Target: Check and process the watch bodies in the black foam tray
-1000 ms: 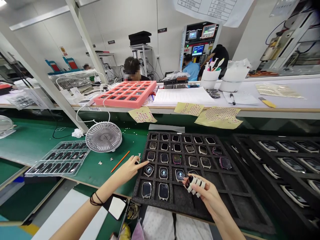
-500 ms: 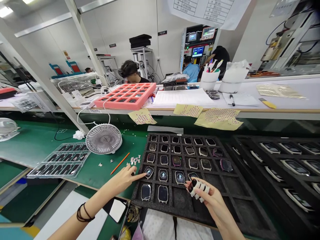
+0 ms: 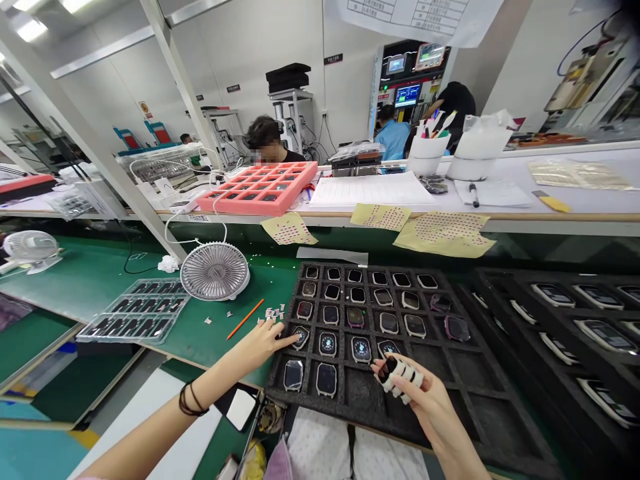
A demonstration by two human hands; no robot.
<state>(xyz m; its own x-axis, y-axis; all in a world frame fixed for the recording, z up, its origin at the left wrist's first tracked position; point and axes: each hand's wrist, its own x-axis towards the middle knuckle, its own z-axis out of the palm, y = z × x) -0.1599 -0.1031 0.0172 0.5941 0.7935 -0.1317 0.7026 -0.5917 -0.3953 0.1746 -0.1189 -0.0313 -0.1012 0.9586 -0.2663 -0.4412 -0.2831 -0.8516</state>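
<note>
Your right hand (image 3: 424,392) clamps its grip on stacked white-and-black pieces (image 3: 401,378); your left hand (image 3: 263,345), grip unclear, extends one finger to a glossy, rounded watch (image 3: 303,339).

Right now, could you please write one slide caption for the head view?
Left hand points at a lit rectangular watch in a black foam tray; right hand holds white-and-black parts.

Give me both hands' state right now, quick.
Left hand: index finger extended at a lit watch; can't tell whether the curled fingers hold anything.
Right hand: closed, holding several small white-and-black pieces.
</note>
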